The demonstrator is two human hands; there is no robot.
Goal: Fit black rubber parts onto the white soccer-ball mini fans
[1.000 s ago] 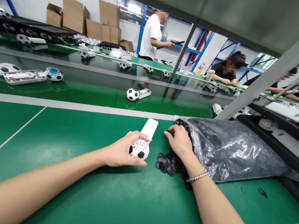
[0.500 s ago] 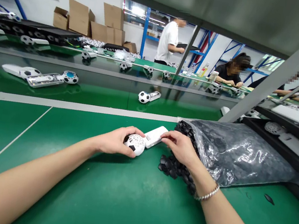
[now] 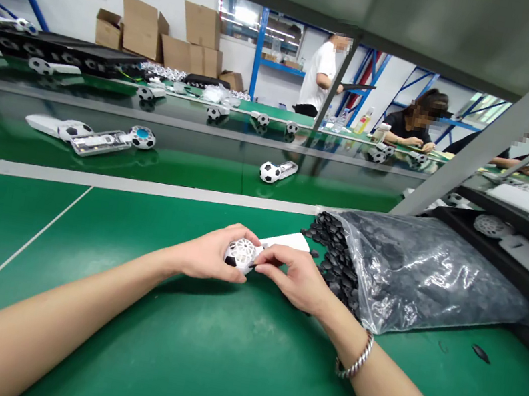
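My left hand [image 3: 208, 253] is wrapped round the white ball-shaped end [image 3: 242, 253] of a plastic part patterned like a football. Its top is a white openwork lattice, and a black patch shows on its near side. From the ball, a flat white handle [image 3: 290, 241] points away to the right. My right hand [image 3: 293, 276] pinches a small black piece [image 3: 254, 265] against the right side of the ball, and the fingertips hide most of it. Just right of that hand, a pile of loose black pieces [image 3: 336, 257] spills from a clear plastic bag [image 3: 434, 274].
Beyond the white strip [image 3: 144, 189], a conveyor belt [image 3: 197, 173] carries several football-shaped parts. Black trays [image 3: 514, 280] with white parts stand at the right, beside a slanted grey post [image 3: 490, 121]. One loose black piece [image 3: 480, 354] lies near the right edge. Co-workers [image 3: 411, 124] are across the line.
My right hand has moved left from the handle's far end to the ball, with a black piece in its fingertips. The belt's parts shifted sideways. A standing co-worker moved right.
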